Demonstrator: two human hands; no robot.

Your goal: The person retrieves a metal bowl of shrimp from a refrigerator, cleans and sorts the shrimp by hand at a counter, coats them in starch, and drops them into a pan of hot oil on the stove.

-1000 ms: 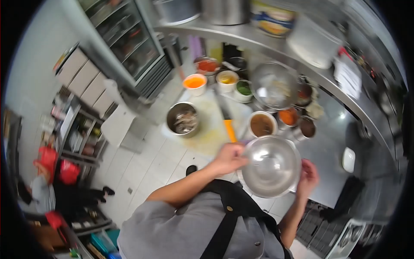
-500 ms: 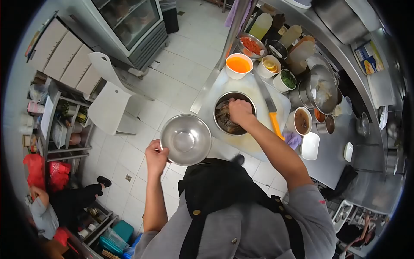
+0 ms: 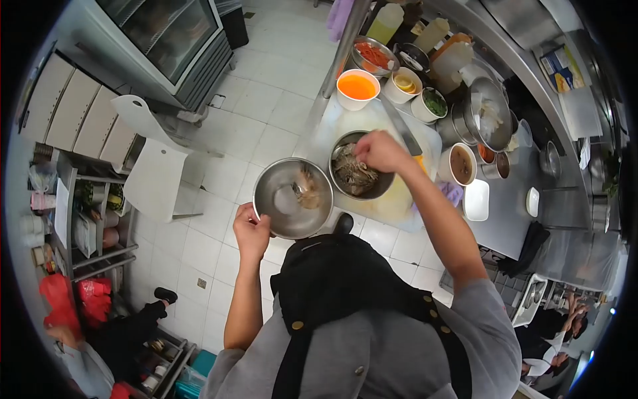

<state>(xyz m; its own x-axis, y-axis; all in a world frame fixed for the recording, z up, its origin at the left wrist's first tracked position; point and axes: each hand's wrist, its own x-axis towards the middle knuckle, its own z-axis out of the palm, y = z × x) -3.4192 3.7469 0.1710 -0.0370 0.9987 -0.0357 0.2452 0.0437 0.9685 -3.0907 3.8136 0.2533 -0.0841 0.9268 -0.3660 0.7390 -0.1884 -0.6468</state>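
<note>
My left hand grips the rim of a steel mixing bowl, tilted a little and held beside the cutting board. A few raw shrimp lie at the right side of its inside, slightly blurred. To the right, a deep steel pot on the board holds a heap of grey-brown raw shrimp. My right hand reaches over the pot's far rim, fingers curled together against the heap; what is between them is hidden. Behind that hand lies a knife with an orange handle, partly covered by my forearm.
On the white cutting board and counter stand a cup of orange liquid, a lemon cup, a herb cup, a carrot bowl and a brown-liquid tub. A white chair stands left. Other people are at both sides.
Shrimp now lie in the bowl, which was bare inside before. My left hand and the bowl have risen slightly in view. My right hand has shifted up and right, toward the pot's rim.
</note>
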